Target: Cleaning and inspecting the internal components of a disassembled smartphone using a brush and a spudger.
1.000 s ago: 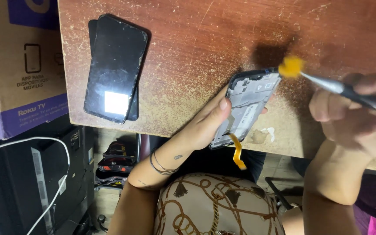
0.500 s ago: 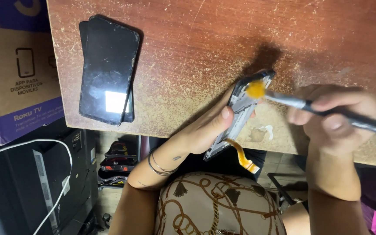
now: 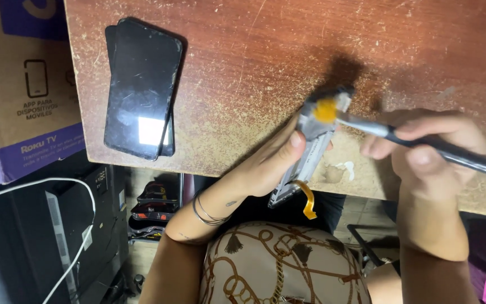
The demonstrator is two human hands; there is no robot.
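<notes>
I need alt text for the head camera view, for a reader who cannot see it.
The left hand tilts a grey phone frame with an orange ribbon cable above a worn brown wooden table, while the right hand presses a dark-handled brush with yellow bristles to its top. Two stacked black phones lie left.

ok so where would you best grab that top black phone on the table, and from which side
Grip the top black phone by its long edges, from the near end, which sticks out past the table edge and leaves room for fingers underneath. It lies flat, screen up, on a second phone, so pinching the sides keeps fingers off the scuffed glass.
</notes>
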